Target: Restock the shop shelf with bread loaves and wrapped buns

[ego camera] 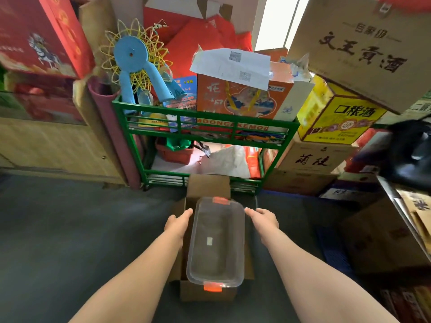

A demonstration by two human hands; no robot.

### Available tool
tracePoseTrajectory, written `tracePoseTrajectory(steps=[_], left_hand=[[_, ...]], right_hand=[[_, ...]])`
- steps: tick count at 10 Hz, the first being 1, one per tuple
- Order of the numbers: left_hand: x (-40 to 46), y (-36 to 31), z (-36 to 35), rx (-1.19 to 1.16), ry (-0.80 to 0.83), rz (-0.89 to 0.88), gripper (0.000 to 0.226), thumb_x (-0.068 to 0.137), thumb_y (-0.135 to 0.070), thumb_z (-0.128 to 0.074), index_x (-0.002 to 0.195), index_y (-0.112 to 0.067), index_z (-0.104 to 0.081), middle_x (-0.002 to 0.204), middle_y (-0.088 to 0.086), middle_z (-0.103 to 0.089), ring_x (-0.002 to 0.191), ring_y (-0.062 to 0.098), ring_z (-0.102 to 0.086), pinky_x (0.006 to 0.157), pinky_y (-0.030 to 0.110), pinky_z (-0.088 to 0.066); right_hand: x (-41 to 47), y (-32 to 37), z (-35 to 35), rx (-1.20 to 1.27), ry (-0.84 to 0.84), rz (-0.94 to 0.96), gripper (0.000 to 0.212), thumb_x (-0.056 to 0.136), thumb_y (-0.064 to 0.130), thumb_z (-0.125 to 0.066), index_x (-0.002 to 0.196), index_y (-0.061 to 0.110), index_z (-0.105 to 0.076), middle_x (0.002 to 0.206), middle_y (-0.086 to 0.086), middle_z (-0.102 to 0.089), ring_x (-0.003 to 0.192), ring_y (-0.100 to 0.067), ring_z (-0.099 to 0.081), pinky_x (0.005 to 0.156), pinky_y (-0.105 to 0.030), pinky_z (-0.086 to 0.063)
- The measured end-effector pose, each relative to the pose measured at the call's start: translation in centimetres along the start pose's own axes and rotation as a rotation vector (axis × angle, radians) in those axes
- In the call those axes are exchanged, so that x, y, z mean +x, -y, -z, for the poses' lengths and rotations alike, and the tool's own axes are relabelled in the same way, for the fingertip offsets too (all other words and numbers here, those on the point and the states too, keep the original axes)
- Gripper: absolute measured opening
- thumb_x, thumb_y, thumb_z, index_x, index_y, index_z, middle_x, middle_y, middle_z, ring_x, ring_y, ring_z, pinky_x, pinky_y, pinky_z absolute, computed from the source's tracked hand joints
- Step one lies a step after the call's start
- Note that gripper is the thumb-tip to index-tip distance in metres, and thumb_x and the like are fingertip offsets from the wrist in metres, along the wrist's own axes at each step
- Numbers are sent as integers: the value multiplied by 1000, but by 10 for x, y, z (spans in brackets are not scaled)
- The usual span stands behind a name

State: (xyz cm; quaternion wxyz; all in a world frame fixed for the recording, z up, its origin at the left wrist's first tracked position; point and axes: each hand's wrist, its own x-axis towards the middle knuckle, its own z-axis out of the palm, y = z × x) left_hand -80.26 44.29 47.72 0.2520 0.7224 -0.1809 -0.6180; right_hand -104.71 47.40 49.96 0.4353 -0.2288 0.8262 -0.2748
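Both grips open beside clear lidded box (pixel 215 243); dark floor (pixel 70 229).

A clear plastic container (pixel 215 242) with a rectangular, round-cornered shape lies flat on top of an open brown cardboard box (pixel 207 292) on the dark floor. Its transparent lid is closed, with an orange clip at the far end and another at the near end. A small white sticker sits near the lid's middle. What is inside cannot be made out. Just behind the box stands a green metal shelf (pixel 205 120).
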Motion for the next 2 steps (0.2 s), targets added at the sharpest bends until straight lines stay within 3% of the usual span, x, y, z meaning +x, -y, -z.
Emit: tracePoseTrajectory(steps=[2], left_hand=[[-16, 4, -6, 50, 38, -81, 71, 93, -46, -66, 153, -19, -39, 155, 6, -42, 140, 32, -42, 112, 46, -38]], right_hand=[[-27, 9, 0, 41, 0, -19, 61, 90, 44, -73, 141, 17, -55, 143, -6, -56, 132, -30, -51, 108, -41, -43]])
